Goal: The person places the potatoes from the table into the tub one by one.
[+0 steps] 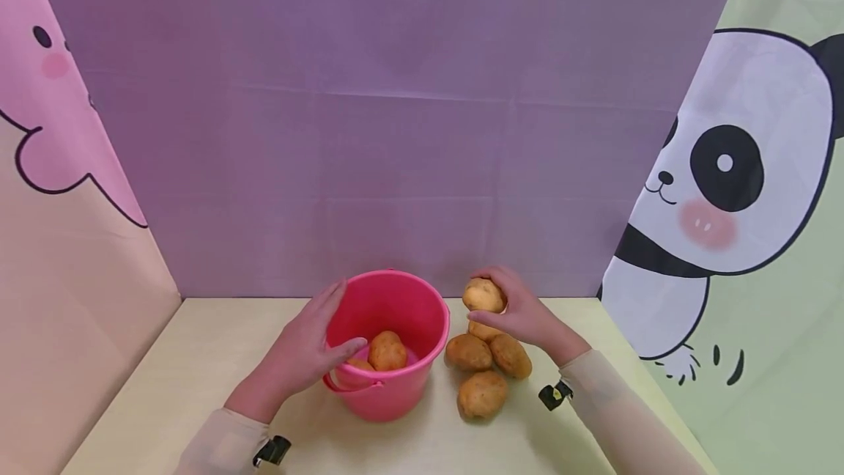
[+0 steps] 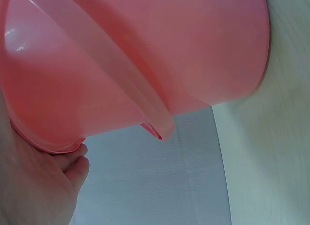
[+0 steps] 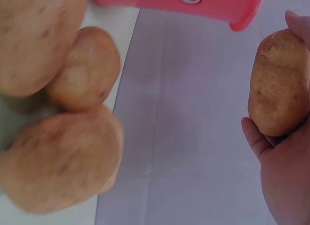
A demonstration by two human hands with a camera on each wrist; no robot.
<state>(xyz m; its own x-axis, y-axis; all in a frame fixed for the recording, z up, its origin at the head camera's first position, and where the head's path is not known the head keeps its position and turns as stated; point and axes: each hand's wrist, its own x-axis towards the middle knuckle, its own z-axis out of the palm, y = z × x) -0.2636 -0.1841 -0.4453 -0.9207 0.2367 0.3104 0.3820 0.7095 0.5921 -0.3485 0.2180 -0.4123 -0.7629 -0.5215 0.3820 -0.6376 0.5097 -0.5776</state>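
A pink bucket (image 1: 395, 394) stands upright on the table, its mouth tilted into view from above. Inside it lie a potato (image 1: 387, 351) and part of a second one near the front rim. My left hand (image 1: 300, 347) holds the bucket's left rim, the thumb reaching over the edge; the left wrist view shows the fingertips (image 2: 78, 172) at the rim. Right of the bucket, my right hand (image 1: 521, 314) grips a potato (image 1: 483, 295) between thumb and fingers. In the right wrist view this potato (image 3: 280, 84) is held above the table, apart from the others.
Several potatoes lie in a group right of the bucket, among them a front one (image 1: 483, 395) and a right one (image 1: 511, 355). The pale table (image 1: 231, 336) meets a purple cloth backdrop (image 1: 409, 130). Cloth walls with cartoon animals stand left and right.
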